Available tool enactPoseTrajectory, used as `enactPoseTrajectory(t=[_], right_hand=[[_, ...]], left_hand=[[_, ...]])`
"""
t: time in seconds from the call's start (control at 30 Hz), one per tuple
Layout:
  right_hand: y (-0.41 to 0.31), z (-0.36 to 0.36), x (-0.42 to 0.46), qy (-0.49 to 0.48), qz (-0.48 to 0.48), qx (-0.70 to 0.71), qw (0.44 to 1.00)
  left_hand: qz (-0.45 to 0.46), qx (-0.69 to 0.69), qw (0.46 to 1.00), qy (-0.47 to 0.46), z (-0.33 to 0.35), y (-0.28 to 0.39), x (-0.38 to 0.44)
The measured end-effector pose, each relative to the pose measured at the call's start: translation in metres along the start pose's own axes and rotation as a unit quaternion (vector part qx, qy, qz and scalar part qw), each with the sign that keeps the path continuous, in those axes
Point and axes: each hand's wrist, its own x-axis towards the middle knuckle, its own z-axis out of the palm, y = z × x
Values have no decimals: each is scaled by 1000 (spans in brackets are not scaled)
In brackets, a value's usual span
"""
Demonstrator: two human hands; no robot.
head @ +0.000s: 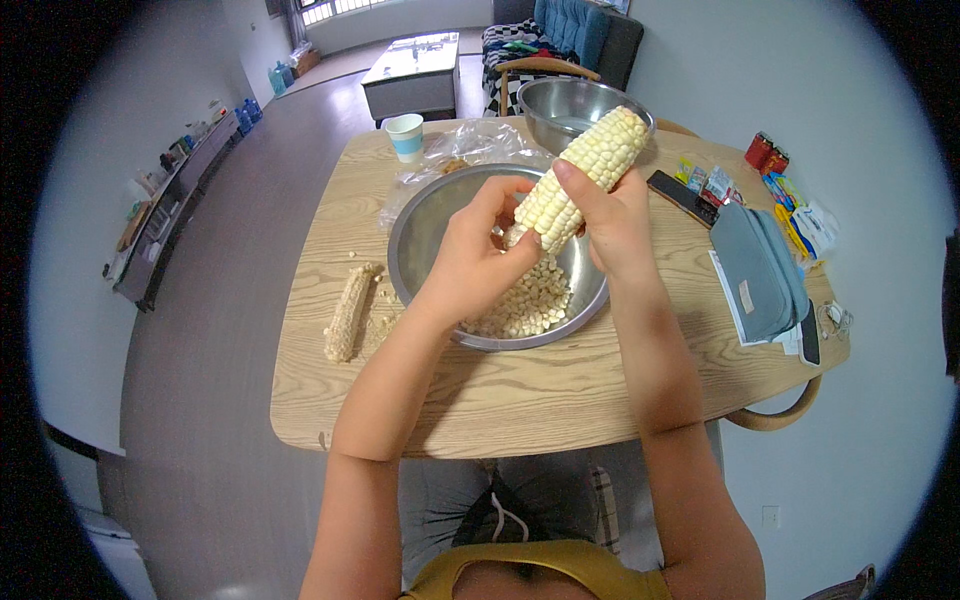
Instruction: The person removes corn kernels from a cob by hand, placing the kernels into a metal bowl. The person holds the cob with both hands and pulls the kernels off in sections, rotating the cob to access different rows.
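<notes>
Both hands hold one ear of pale corn [600, 154], tilted up to the right above a steel bowl [416, 255]. My right hand [619, 217] wraps the middle of the ear, thumb along its kernels. At the lower end, my left hand [484, 251] has its thumb and fingers around the tip, where some bare cob shows. Loose corn kernels [532, 304] lie in the bowl beneath. Left of the bowl, a stripped corn cob [349, 315] rests on the wooden table [525, 397], with a few kernels and crumbs beside it.
Behind the bowl are a clear plastic bag [480, 142], a paper cup [406, 138] and a second steel bowl [555, 112]. At the right lie a dark phone-like slab [681, 196], snack packets [720, 184], a blue-grey zip case [757, 270], a phone [809, 334] and a white cable [835, 319].
</notes>
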Motion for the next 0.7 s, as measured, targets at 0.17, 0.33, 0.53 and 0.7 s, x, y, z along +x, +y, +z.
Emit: enactPoseTrajectory(t=[0.17, 0.33, 0.53, 0.7], right_hand=[[2, 3, -1, -8, -1, -27, 1000], [2, 6, -3, -4, -13, -39, 999], [1, 7, -4, -8, 5, -85, 996], [0, 6, -3, -14, 14, -51, 998]], left_hand=[[-6, -16, 1000, 6, 2, -5, 2], [5, 13, 999, 34, 5, -9, 1], [47, 89, 994, 44, 3, -5, 0], [-2, 66, 998, 18, -3, -3, -1]])
